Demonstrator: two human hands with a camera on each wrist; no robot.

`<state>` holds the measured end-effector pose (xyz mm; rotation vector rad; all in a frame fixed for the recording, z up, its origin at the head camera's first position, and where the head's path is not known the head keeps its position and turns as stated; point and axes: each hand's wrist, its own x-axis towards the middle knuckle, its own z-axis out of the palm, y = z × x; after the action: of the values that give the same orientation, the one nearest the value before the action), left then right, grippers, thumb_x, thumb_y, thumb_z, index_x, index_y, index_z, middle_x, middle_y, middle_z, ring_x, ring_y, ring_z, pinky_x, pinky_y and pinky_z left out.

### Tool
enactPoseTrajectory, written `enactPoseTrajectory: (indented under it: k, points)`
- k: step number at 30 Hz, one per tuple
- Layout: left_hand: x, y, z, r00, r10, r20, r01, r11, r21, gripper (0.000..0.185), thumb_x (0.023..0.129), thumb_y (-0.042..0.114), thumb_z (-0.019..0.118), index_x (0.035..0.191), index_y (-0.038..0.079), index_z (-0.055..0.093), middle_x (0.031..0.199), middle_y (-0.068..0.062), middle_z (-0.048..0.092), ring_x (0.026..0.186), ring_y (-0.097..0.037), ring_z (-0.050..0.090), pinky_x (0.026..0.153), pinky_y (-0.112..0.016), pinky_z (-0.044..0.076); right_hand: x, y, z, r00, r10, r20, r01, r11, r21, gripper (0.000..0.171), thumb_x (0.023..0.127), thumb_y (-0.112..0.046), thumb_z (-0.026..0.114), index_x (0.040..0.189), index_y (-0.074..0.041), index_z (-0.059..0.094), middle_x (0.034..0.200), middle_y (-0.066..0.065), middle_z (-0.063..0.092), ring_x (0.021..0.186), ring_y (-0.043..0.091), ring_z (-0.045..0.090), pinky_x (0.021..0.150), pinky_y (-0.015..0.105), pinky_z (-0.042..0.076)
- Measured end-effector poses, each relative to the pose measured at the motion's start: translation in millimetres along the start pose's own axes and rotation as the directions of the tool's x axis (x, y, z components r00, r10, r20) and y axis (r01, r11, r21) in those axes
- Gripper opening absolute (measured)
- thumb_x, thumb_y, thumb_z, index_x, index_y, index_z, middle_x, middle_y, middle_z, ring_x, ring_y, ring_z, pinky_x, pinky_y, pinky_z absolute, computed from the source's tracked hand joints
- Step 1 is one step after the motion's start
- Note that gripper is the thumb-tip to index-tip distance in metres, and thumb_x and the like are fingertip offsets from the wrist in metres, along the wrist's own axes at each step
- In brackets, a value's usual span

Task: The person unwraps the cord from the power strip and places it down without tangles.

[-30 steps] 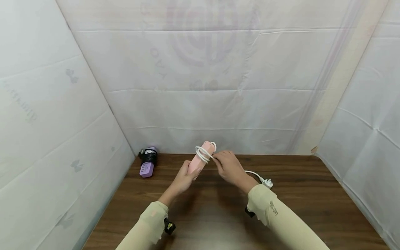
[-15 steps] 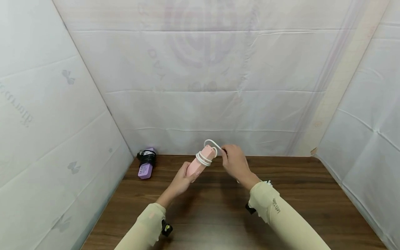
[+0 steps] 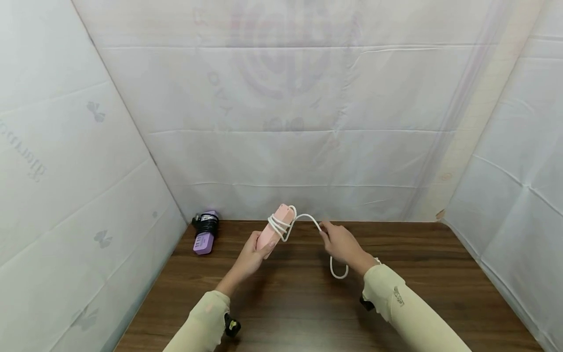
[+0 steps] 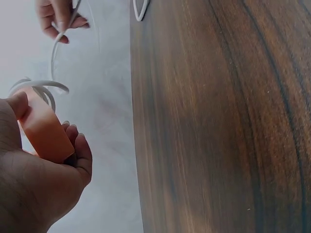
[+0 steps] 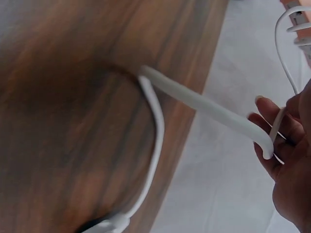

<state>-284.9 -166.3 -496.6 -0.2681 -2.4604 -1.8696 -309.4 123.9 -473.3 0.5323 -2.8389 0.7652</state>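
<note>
My left hand (image 3: pixel 249 258) grips the lower end of a pink power strip (image 3: pixel 265 237), which tilts up and to the right above the table. Loops of its white cord (image 3: pixel 278 225) wrap round the upper half. From there the cord arcs over to my right hand (image 3: pixel 344 244), which pinches it between thumb and fingers. In the right wrist view the rest of the cord (image 5: pixel 206 106) hangs from that hand down over the wood, and its plug (image 5: pixel 111 224) shows at the bottom edge. The left wrist view has the strip's end (image 4: pixel 46 131) between thumb and curled fingers.
A purple power strip (image 3: pixel 203 243) wound with a black cord (image 3: pixel 206 224) lies at the table's back left corner. White sheeting (image 3: pixel 264 156) stands behind the brown wooden table (image 3: pixel 290 303) and along both sides.
My right hand has moved right and slightly down, drawing the cord away from the strip. A wrapped turn has come off, and the left hand has shifted a little left and down with the strip.
</note>
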Motion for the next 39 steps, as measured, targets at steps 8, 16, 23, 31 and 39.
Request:
enactPoseTrajectory:
  k: [8,16,23,31,39]
  points:
    - [1.5,0.7,1.0,1.000,0.004,-0.015,-0.004,1.000,0.028,0.032,0.104,0.017,0.069,0.125,-0.003,0.056,0.105,-0.011,0.062,0.090,-0.015,0.056,0.080,-0.025,0.048,-8.1,14.2,1.0,0.996,0.026,0.090,-0.023,0.999,-0.028,0.044,0.111,-0.017,0.056,0.152,-0.004,0.050,0.070,-0.003,0.059,0.054,0.011,0.050,0.055,0.029,0.042]
    - [3.9,0.8,1.5,0.999,0.027,-0.038,-0.025,0.998,0.055,0.031,0.106,0.018,0.066,0.125,-0.004,0.056,0.105,-0.013,0.064,0.092,-0.014,0.058,0.083,-0.025,0.049,-3.2,3.7,-2.0,0.966,-0.220,-0.135,0.193,0.963,-0.187,0.046,0.102,-0.013,0.069,0.142,0.004,0.055,0.122,0.021,0.072,0.116,0.038,0.069,0.103,0.054,0.055]
    - [1.9,5.9,6.8,0.999,0.030,-0.011,-0.030,0.998,0.047,0.031,0.106,0.019,0.066,0.125,-0.004,0.055,0.106,-0.013,0.064,0.093,-0.014,0.058,0.084,-0.027,0.048,-0.1,-31.2,-1.0,0.879,-0.430,-0.207,0.353,0.878,-0.323,0.048,0.099,-0.018,0.073,0.139,0.006,0.063,0.145,0.022,0.066,0.140,0.040,0.060,0.120,0.054,0.046]
    - [0.2,12.2,11.1,0.999,0.031,0.017,-0.032,0.999,0.029,0.030,0.107,0.019,0.064,0.127,-0.002,0.054,0.105,-0.009,0.062,0.093,-0.014,0.055,0.082,-0.026,0.047,3.9,-53.1,24.3,0.893,-0.441,-0.095,0.393,0.864,-0.314,0.040,0.102,-0.023,0.071,0.135,0.000,0.067,0.139,0.017,0.071,0.138,0.036,0.063,0.113,0.051,0.052]
    - [-1.3,9.4,12.3,0.999,0.036,0.040,-0.037,0.999,0.020,0.030,0.109,0.020,0.062,0.128,-0.002,0.053,0.105,-0.009,0.060,0.093,-0.014,0.055,0.083,-0.025,0.046,5.4,-50.2,32.2,0.883,-0.455,-0.110,0.412,0.867,-0.279,0.018,0.104,-0.022,0.067,0.114,-0.009,0.074,0.121,0.007,0.078,0.126,0.028,0.068,0.105,0.046,0.054]
